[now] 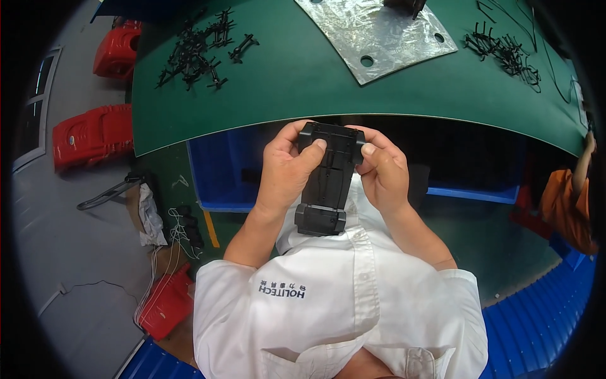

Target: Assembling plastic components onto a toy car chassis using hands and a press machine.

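Note:
A long black plastic chassis [328, 183], like the underside of a toy car, is held up in front of my chest, just off the table's near edge. It has wider blocky sections at both ends. My left hand [285, 169] grips its upper left side, thumb pressed on the face and fingers behind. At the upper right corner, my right hand [386, 172] pinches the edge with thumb and fingers. Whether a small part sits between those right fingertips cannot be made out. The lower end of the chassis hangs free over my white shirt.
On the green table [265, 95] lie black axle-like parts [196, 54] at left and thin bent black parts [502, 54] at right. A metal plate [385, 44] bears a dark tool. Blue bins [221, 170] stand beneath, red plastic shells [95, 136] at left, a person in orange [565, 205] at right.

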The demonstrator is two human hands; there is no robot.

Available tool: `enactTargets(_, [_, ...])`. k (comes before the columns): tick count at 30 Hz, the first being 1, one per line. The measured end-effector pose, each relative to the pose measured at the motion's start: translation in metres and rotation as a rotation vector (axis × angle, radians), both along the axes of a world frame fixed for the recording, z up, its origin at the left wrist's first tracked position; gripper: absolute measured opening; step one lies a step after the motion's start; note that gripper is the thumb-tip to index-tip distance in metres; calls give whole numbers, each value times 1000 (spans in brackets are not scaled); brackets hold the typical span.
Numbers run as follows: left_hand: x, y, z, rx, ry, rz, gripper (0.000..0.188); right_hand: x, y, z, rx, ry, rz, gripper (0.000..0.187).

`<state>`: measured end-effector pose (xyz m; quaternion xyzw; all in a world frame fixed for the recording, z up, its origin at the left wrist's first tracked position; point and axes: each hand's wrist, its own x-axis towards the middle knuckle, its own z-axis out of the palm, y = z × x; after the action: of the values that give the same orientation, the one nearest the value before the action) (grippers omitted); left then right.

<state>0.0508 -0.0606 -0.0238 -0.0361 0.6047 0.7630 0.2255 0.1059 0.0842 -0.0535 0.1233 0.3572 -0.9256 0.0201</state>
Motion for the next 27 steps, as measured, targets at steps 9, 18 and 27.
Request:
enactTargets(9, [-5, -4, 4, 11, -58, -25, 34, -5, 9, 3, -1, -49, 38, 33])
enactTargets(18, [-24, -21, 6, 99, -202, -228, 39, -13, 24, 14, 48, -225, 174, 36])
enactTargets(27, [-29, -21, 1, 105, -246, -266, 35, -11, 25, 9, 45, -189, 163, 36])
